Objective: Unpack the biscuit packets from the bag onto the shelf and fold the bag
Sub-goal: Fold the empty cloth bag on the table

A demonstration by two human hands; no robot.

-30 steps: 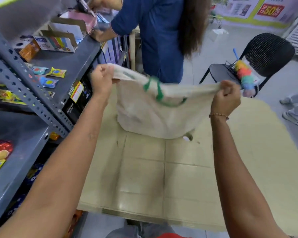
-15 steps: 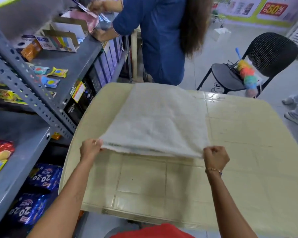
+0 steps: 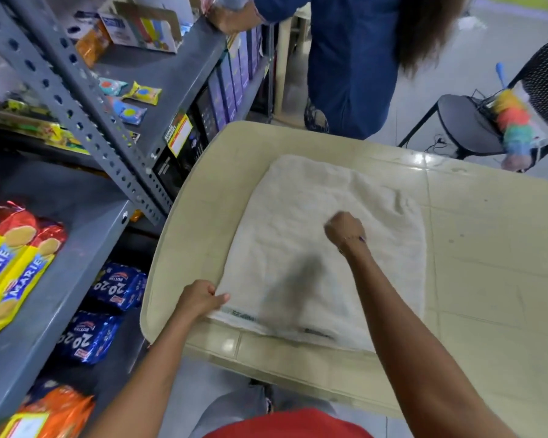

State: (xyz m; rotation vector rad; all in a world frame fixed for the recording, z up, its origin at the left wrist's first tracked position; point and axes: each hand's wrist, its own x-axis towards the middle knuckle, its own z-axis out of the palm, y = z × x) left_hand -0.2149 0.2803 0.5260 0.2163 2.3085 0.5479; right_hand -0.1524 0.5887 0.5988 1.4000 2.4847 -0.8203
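Cream cloth bag (image 3: 323,248) lay flat on the table (image 3: 475,279) at mid-frame, no longer lifted. Left hand (image 3: 200,300) kept pinching its near corner; right hand (image 3: 345,230) had let go, pressing its middle as a clenched fist.

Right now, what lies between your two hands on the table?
Only the flat bag: the left hand pinches its near corner, the right hand rests on its middle, and nothing else lies between them in the head view.

Bare tabletop (image 3: 487,248) lies open right of the cloth bag (image 3: 298,248). The shelf rack (image 3: 114,143) crowds the left edge, a standing person (image 3: 351,58) blocks the far side, a chair (image 3: 469,128) beyond.
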